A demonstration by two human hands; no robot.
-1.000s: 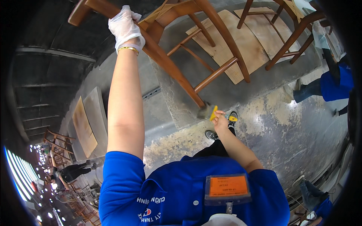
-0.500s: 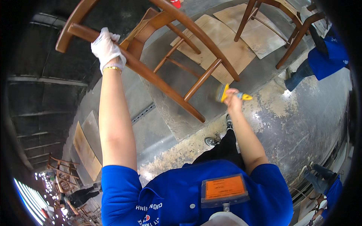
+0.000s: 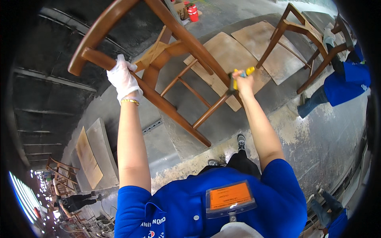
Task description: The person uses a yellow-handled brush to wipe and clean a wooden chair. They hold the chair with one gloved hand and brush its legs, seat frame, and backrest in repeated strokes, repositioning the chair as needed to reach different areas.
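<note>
The brown wooden chair [image 3: 159,101] fills the view from 10 o'clock past noon to just short of 2, tilted over, its legs and rungs slanting down toward the wearer. Whether its feet touch the grey slab [image 3: 180,137] beneath cannot be told.

At 10 o'clock the left hand [image 3: 124,80], in a thin white glove, has its fingers curled closely around a rounded bar of the chair. A yellow bracelet [image 3: 130,101] circles that wrist.

At 2 o'clock the bare right hand [image 3: 245,83] has its fingers bent and pinched around a yellow-handled brush [image 3: 235,84]. The brush's dark end lies against the chair's farther leg, near where a rung joins it; the thumb's exact place is too small to tell.

Under and beyond the chair, two pale boards [image 3: 228,49] lie side by side on the slab, from noon toward 2. Farther out at 2 o'clock stands a second chair [image 3: 283,27], with a co-worker in a blue shirt [image 3: 345,83] beside it at half past 2. A red container [image 3: 192,12] sits at noon, near the upper edge. Just past 8 o'clock, a tan panel [image 3: 88,158] rests by another grey slab [image 3: 102,144]. An orange badge [image 3: 230,196] hangs on the wearer's chest at 5 o'clock.
</note>
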